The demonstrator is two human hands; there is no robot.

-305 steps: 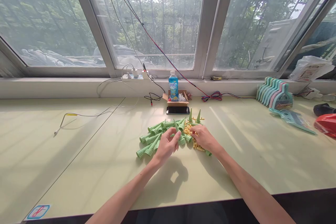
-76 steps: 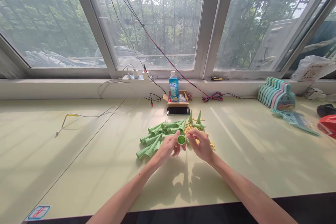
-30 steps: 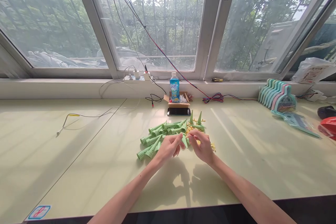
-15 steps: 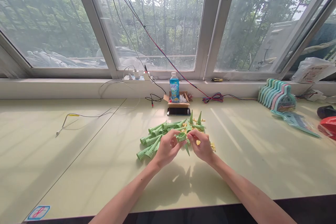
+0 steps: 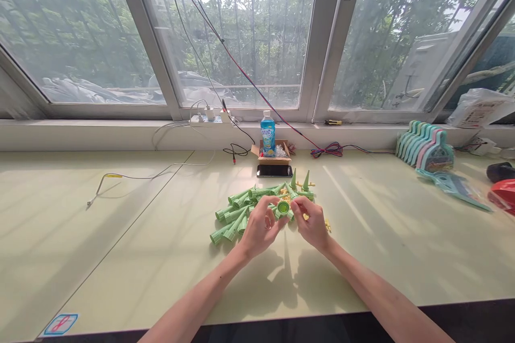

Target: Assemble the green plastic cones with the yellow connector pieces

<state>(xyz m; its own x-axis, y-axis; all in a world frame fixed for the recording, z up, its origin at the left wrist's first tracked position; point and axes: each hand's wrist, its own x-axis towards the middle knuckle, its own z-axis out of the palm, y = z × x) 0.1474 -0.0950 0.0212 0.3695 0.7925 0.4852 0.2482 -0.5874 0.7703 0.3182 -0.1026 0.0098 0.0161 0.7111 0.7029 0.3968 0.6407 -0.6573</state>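
Just above the table, my left hand [image 5: 261,229] is closed around a hollow green plastic cone [image 5: 283,208]. The cone's round open end faces me, and its inside shows as a darker green. My right hand [image 5: 311,222] is pinched at the right edge of that rim; whatever its fingertips hold is hidden. Behind and left of my hands lies a pile of similar green cones [image 5: 231,215], most on their sides. Two cones stand tip up at the pile's back right, one of them a slim green cone [image 5: 306,181]. Small yellow plastic pieces [image 5: 327,225] lie partly behind my right hand.
A black phone [image 5: 274,171] lies behind the pile, before a small cardboard box [image 5: 273,160] and a blue bottle [image 5: 267,134]. Cables [image 5: 332,149] run along the windowsill. Pastel fan-shaped plastic items [image 5: 426,146] stand at the right. A thin grey cable [image 5: 132,177] crosses the left side.
The cone in my left hand has turned: its open end pointed upward before and faces me now. Both hands have shifted slightly to the right.
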